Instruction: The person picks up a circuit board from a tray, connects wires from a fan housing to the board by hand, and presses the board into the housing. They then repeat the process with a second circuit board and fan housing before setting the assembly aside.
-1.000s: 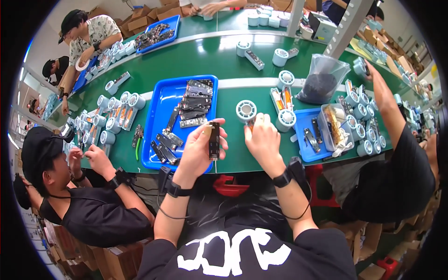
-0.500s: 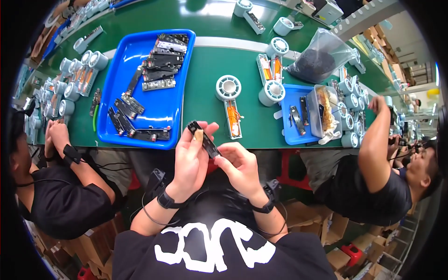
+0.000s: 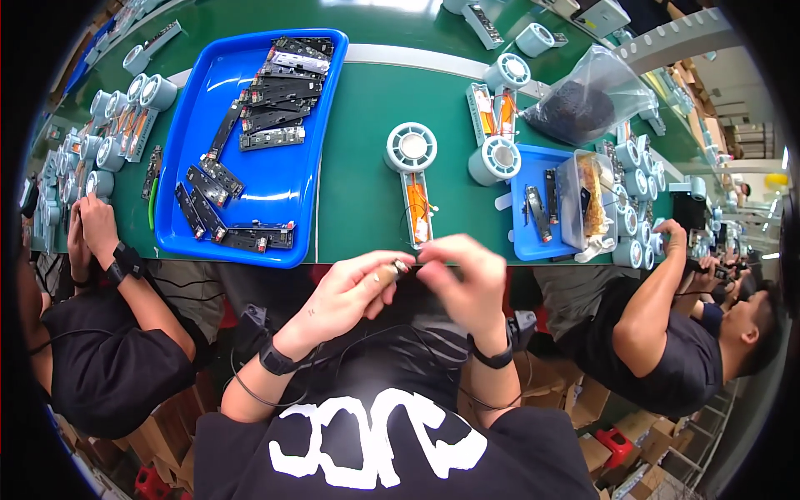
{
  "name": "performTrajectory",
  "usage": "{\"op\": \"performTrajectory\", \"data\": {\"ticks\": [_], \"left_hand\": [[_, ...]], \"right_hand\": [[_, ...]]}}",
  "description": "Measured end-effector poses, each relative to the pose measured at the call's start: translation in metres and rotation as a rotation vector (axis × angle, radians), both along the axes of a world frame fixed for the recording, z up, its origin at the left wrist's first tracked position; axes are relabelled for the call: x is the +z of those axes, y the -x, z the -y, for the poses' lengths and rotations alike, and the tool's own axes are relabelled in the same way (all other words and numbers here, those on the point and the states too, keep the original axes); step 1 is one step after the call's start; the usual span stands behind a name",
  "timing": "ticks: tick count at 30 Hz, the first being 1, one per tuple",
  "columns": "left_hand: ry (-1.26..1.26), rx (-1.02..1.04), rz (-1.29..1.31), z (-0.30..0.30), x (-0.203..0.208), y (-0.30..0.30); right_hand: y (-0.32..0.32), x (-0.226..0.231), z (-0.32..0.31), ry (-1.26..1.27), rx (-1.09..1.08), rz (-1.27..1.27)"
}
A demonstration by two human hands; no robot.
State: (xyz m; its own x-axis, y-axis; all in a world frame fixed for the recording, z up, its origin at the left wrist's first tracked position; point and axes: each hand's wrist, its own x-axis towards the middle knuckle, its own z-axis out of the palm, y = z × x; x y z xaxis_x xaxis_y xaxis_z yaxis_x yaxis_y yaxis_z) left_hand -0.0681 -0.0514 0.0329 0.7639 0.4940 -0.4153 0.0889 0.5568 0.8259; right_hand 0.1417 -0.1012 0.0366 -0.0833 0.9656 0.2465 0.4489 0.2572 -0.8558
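Just past the table's near edge, my left hand (image 3: 354, 287) is closed on a narrow black circuit board (image 3: 401, 267). Only its end shows between thumb and fingers; the rest is hidden. Beside it, my right hand (image 3: 471, 279) is raised with bent fingers, smeared by motion, so I cannot tell whether it grips anything. Directly beyond both hands lies a pale blue handheld fan body (image 3: 411, 147) with a round ribbed head. An orange battery (image 3: 417, 204) and thin wires show in its open handle, which points towards me.
At left, a large blue tray (image 3: 167, 200) bears several circuit boards. Two more fan bodies (image 3: 495, 158), a small blue tray (image 3: 527, 244), a clear container (image 3: 581, 237) and a bag of dark pieces (image 3: 583, 104) stand at right. Co-workers sit on both sides.
The board has turned in my left hand, from lying lengthwise across both hands to end-on. My right hand has come off it and moved up and right.
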Motion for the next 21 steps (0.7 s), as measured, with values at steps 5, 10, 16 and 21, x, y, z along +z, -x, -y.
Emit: {"op": "performTrajectory", "data": {"ticks": [5, 10, 16, 21], "left_hand": [[-0.207, 0.346, -0.004, -0.003, -0.005, -0.023], [-0.781, 0.366, -0.191, -0.020, -0.002, -0.049], [-0.880, 0.299, -0.323, -0.026, -0.002, -0.046], [-0.807, 0.424, -0.223, -0.032, -0.008, -0.043]], "right_hand": [[-0.006, -0.020, -0.031, 0.028, -0.312, -0.107], [-0.009, -0.029, -0.041, -0.026, -0.277, -0.162], [-0.006, -0.037, -0.048, 0.108, -0.352, -0.655], [0.005, -0.029, -0.061, 0.156, -0.371, -0.755]]}}
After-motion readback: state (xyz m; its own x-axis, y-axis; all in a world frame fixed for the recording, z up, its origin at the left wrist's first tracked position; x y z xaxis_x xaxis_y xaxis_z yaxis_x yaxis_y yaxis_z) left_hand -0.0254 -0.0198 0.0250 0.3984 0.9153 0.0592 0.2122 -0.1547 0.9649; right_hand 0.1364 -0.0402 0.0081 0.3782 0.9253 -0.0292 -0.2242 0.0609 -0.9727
